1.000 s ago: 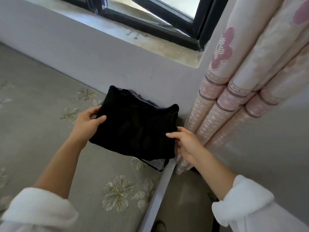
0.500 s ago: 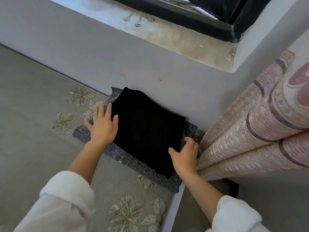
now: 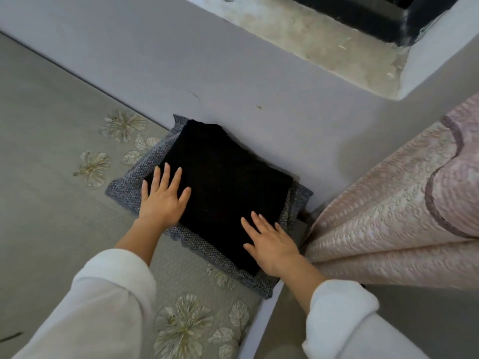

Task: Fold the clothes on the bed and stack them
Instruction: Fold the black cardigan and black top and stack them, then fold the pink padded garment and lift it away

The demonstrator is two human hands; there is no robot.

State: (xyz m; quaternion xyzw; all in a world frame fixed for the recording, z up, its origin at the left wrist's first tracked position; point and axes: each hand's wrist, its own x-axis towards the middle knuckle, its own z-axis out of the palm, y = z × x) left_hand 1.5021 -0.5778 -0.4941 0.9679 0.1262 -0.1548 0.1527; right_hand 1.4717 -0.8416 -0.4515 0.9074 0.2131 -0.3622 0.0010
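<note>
Both hands flat, fingers spread: left hand (image 3: 163,200) and right hand (image 3: 272,244) press black garment (image 3: 225,177) atop grey knit (image 3: 124,189); nothing gripped.

One black garment (image 3: 228,182), one grey garment (image 3: 121,189), one left hand (image 3: 162,200), one right hand (image 3: 272,244), one curtain (image 3: 388,216)

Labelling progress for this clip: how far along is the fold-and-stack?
Done: the folded black garment lies on the folded grey knit garment, at the bed corner by the wall. In hand: left hand and right hand rest flat on the black garment, fingers straight, apparently smoothing it. Left: no unfolded clothes show on the visible bed; beyond the frame, unknown.
</note>
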